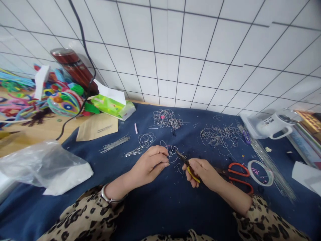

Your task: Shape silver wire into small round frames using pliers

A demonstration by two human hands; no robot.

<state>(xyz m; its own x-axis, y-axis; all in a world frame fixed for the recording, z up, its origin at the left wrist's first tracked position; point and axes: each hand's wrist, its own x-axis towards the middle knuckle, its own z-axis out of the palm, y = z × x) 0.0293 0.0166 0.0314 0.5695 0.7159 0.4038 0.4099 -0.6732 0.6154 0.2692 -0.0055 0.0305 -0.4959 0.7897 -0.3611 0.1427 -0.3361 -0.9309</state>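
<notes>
My left hand (151,164) is closed in a pinch on a piece of thin silver wire (172,151) bent into loops. In my right hand (202,172) is a pair of pliers (192,174) with yellow handles and dark jaws. The tips of the pliers are at the right side of the bent wire; whether they grip it is too small to tell. Behind the hands lie a tangle of wire (167,119) with a pink bit in it and a coil of wire (147,140). Another wire tangle (218,135) spreads to the right.
Red-handled scissors (238,169), a round tub (260,173) with pink beads, long straight wires (273,167) and a white mug (274,125) are on the right. Leftward lie a plastic bag (45,164), cut wires (115,144), a green packet (110,103) and a red flask (75,68). A tiled wall (165,40) stands behind.
</notes>
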